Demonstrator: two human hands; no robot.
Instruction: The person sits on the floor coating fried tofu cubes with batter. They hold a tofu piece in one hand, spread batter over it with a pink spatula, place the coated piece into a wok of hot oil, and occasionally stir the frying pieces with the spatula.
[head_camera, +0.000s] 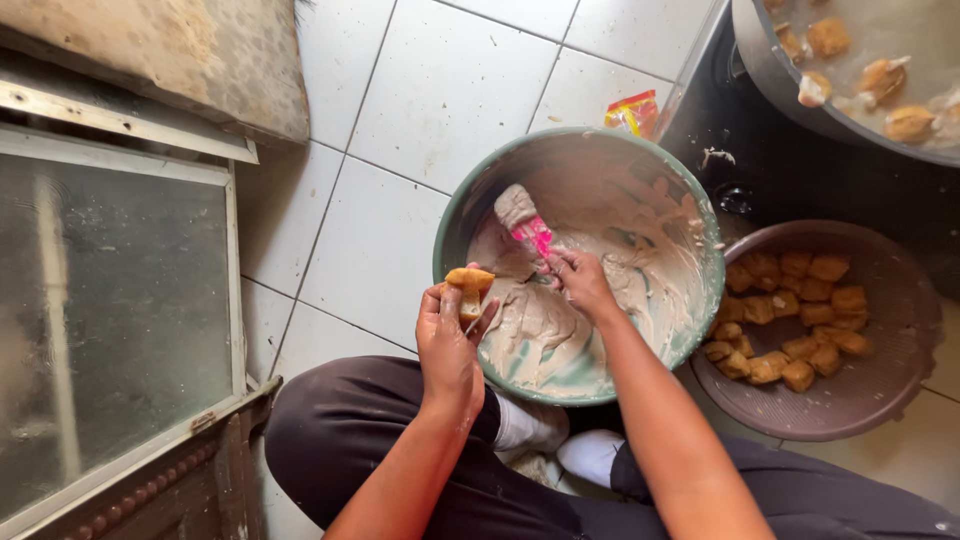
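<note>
White floor tiles (420, 90) fill the upper centre of the frame, with a glass-paned metal frame (110, 330) at the left and a worn slab (170, 50) at the upper left. At frame centre a green bowl (455, 215) sits on the floor, holding pale grey paste (560, 340) smeared across its bottom and inner wall; bare streaks of green show through at the lower part, so judging from this, much of the paste has been used. The left hand (447, 345), at lower centre, pinches one fried tofu puff (469, 283) between thumb and fingers, held above the bowl's left rim; whether it is already filled cannot be told. The right hand (583, 285) is closed on a pink-handled spatula (528, 225), its paste-coated blade resting in the bowl's upper left. At right, a brown basin (890, 400) holds a modest pile of plain fried tofu puffs (790, 320), apparently stock left to process. At the upper right, a large pan (790, 85) contains several coated pieces (885, 85) in pale liquid, which suggests finished output. A red and yellow wrapper (632, 112) lies on the tiles just behind the bowl.
</note>
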